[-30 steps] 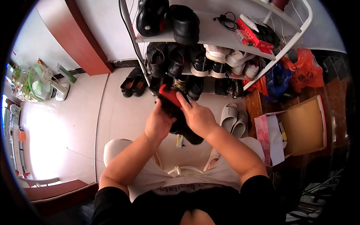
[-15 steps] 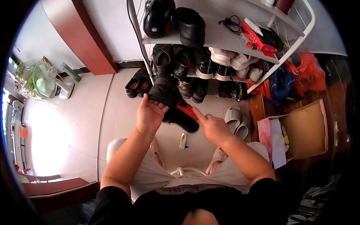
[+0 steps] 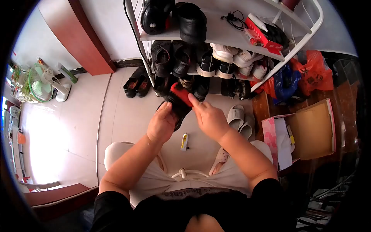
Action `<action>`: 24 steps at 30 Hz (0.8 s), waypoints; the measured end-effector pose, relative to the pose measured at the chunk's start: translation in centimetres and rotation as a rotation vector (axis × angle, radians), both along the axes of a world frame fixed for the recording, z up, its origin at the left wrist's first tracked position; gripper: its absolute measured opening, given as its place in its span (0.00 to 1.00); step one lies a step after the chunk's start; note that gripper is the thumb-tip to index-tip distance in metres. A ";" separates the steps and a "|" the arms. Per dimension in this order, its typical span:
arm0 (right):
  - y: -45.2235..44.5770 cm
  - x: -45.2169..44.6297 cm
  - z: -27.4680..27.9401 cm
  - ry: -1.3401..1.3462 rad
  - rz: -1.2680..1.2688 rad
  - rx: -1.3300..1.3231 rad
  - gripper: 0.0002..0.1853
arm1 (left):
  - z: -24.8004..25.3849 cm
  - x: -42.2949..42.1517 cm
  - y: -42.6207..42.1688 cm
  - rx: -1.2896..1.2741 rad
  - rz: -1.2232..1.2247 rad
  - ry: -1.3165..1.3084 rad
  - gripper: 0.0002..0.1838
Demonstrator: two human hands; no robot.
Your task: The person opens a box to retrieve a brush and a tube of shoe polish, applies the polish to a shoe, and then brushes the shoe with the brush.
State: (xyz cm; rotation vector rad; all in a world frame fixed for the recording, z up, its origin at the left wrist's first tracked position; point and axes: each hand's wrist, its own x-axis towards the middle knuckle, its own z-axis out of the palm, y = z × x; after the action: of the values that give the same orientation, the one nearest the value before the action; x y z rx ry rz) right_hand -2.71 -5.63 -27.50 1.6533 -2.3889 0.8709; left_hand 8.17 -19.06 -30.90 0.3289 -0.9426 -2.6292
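A black shoe (image 3: 180, 116) is in my left hand (image 3: 160, 127), whose fingers are closed around its side, above the floor between my knees. My right hand (image 3: 211, 120) is closed on a red shoe brush (image 3: 180, 94), the index finger stretched along its back. The brush lies against the upper part of the shoe, and its bristles are mostly hidden. On the floor below is a small white and yellow tube (image 3: 184, 142) with a dark cap-like piece beside it.
Ahead stands a white shoe rack (image 3: 222, 35) holding several pairs of shoes. Grey slippers (image 3: 235, 116) and an open cardboard box (image 3: 313, 133) are on the right, with red and blue plastic bags (image 3: 315, 73) behind. Black shoes (image 3: 137, 87) and a green fan (image 3: 36, 86) stand left.
The shoe has turned and come lower, and my left hand has shifted from an open palm under it to a grip on its side. The brush has moved up and left along the shoe.
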 end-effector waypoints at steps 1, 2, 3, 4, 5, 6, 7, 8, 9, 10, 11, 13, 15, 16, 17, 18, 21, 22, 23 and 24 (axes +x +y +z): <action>0.5 0.5 -0.3 -0.004 -0.001 -0.007 0.22 | -0.8 0.0 -1.0 0.095 0.023 -0.002 0.21; 1.1 1.1 -0.7 -0.028 0.037 0.098 0.22 | -0.6 -0.1 -1.6 0.191 0.050 -0.002 0.22; 1.4 1.4 -1.0 -0.051 0.075 0.206 0.22 | -0.4 0.0 -1.8 0.185 0.055 -0.004 0.22; 1.4 1.1 -1.3 -0.030 0.078 0.123 0.22 | -0.2 0.0 -1.7 0.217 0.065 -0.015 0.21; 0.9 0.4 -1.1 -0.030 0.078 0.124 0.22 | 0.0 -0.1 -1.5 0.251 0.072 -0.026 0.20; 0.1 -0.6 -0.8 -0.011 0.037 0.053 0.23 | -0.2 -0.2 -0.8 0.288 0.031 -0.106 0.20; -0.1 -1.0 -0.7 0.007 -0.007 -0.014 0.24 | -0.2 -0.4 0.4 0.235 -0.038 -0.066 0.19; 0.1 -0.8 -0.7 0.031 -0.031 0.011 0.25 | -0.4 -0.5 0.5 0.233 -0.032 -0.056 0.19; 0.7 -0.2 -0.8 0.033 -0.034 0.013 0.25 | -0.6 -0.6 0.2 0.226 -0.023 -0.042 0.19; 1.5 0.9 -1.1 0.006 0.027 0.080 0.25 | -1.0 -0.4 -0.4 0.272 -0.013 -0.039 0.19; 1.7 1.4 -1.2 -0.019 0.090 0.141 0.24 | -1.1 -0.2 -1.2 0.311 -0.001 -0.035 0.19; 1.3 -1.1 -1.6 0.017 -0.030 0.077 0.22 | -1.5 0.0 -1.6 0.276 0.014 0.027 0.20; 0.9 -3.9 -1.8 0.066 -0.131 0.001 0.21 | 0.7 -0.2 -0.8 0.313 0.068 -0.100 0.21; 1.2 -4.1 -1.5 0.024 -0.145 -0.022 0.21 | 0.6 -0.5 -0.8 0.316 0.065 -0.096 0.21; 1.4 -4.0 -1.1 0.027 -0.144 -0.018 0.21 | 0.5 -0.6 -0.7 0.283 0.072 -0.075 0.22; 1.6 -3.8 -0.8 -0.005 -0.122 -0.083 0.21 | 0.3 -0.6 -0.7 0.250 0.080 -0.057 0.22; 2.2 -2.7 -0.3 -0.031 -0.063 -0.131 0.22 | -0.1 -0.4 -1.6 0.164 -0.022 -0.100 0.23; 2.4 -2.3 -0.2 -0.025 -0.026 -0.114 0.22 | -0.4 -0.5 -1.7 0.163 -0.021 -0.100 0.23; 2.5 -1.7 0.0 -0.026 -0.026 -0.115 0.22 | -0.7 -0.4 -1.7 0.145 -0.026 -0.100 0.22; 2.6 -1.0 0.1 -0.033 -0.012 -0.023 0.22 | -0.9 -0.4 -1.5 0.129 -0.032 -0.100 0.21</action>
State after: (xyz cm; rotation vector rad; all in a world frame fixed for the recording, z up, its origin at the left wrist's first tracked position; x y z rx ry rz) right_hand -3.72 -3.08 -27.42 1.6278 -2.3985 0.9269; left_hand 7.80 -20.60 -31.77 0.4853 -0.8163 -2.7312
